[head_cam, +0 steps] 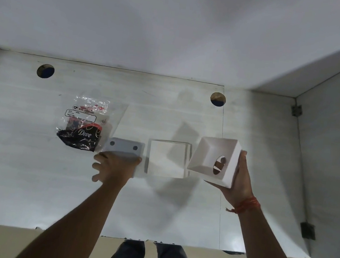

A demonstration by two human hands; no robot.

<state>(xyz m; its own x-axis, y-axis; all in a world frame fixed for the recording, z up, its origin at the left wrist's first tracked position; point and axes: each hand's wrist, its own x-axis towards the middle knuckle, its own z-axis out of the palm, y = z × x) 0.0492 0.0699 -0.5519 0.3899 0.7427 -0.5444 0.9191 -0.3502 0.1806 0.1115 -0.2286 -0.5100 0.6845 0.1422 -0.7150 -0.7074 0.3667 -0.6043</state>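
1. The right hand grips the white tissue box cover from its outer right side, with the palm against the wall. It holds the cover above the tabletop, tilted so that the open side looks toward the person.
2. The oval slot is in the closed face, which is turned away. Something shows through the slot, maybe a finger, but this is not sure.
3. The stack of tissues lies flat on the tabletop, just left of the cover. The next move likely turns on this relation: the cover would have to turn open side down and go left over the stack. The right hand is the nearer one.
4. The left hand is on the other side of the stack. It grips the near part of the grey base plate, with the thumb at the right edge and the fingers curled at the left edge. The plate lies just beside the stack.
5. The near half of the plate is hidden under the hand, so its full shape cannot be told.
6. A plastic bag of tissue packaging lies further left, and its print is only partly readable.
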